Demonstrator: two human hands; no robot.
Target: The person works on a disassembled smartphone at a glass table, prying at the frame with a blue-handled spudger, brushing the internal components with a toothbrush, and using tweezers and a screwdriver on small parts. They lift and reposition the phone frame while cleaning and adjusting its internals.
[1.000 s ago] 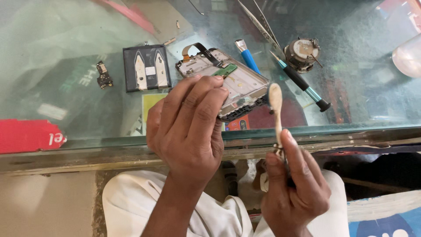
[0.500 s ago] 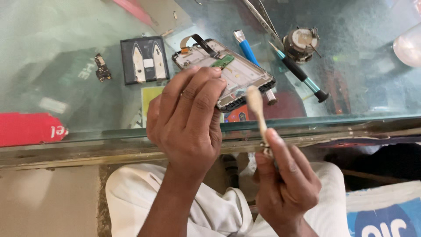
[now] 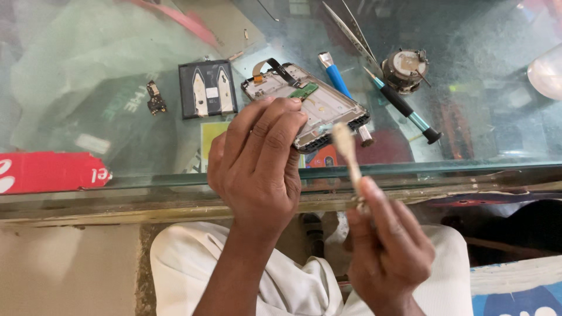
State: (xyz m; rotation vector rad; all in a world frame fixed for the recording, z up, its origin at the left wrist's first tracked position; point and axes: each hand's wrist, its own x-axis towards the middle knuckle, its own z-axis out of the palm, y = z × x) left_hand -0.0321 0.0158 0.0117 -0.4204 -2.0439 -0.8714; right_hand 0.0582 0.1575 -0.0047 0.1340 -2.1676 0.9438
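Note:
My left hand (image 3: pixel 257 164) grips the near edge of an opened phone frame (image 3: pixel 319 102), whose far end rests on the glass counter (image 3: pixel 117 88). A green circuit piece and a dark flex cable show inside the frame. My right hand (image 3: pixel 389 248) is closed around the handle of a small cream-coloured brush (image 3: pixel 346 153), held upright with its bristle tip just beside the frame's near right corner.
On the glass lie a black battery panel (image 3: pixel 208 89), a small circuit part (image 3: pixel 155 98), a blue-handled tool (image 3: pixel 335 75), a teal and black screwdriver (image 3: pixel 404 108), tweezers (image 3: pixel 351 35) and a round metal part (image 3: pixel 404 69). A red box (image 3: pixel 47 172) sits at the left edge.
My right hand has carried the brush leftwards, from off to the phone frame's right to close beside its near right corner. The left hand keeps its hold on the frame.

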